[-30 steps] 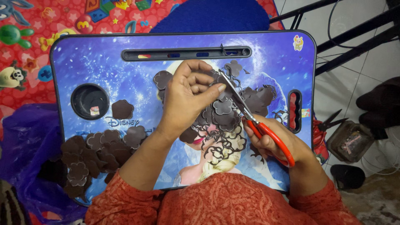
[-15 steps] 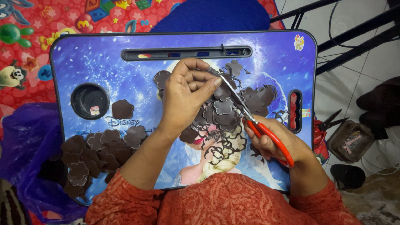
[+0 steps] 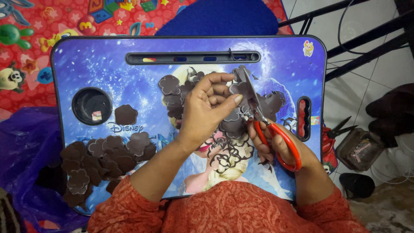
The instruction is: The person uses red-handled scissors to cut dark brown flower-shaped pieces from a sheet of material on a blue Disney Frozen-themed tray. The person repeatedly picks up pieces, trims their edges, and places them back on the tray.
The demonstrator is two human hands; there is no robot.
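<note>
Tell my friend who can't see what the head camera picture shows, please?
A person's right hand cuts a dark brown flower shape with red-handled scissors while the left hand holds it, over a blue picture lap tray. More brown flower cutouts lie heaped at its left.

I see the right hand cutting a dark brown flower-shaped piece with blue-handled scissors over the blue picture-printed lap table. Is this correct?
Not quite: the head view shows the scissors have red handles, not blue. The rest stands: the right hand works them on a dark brown flower-shaped piece, which the left hand pinches, over the blue picture-printed lap table.
</note>
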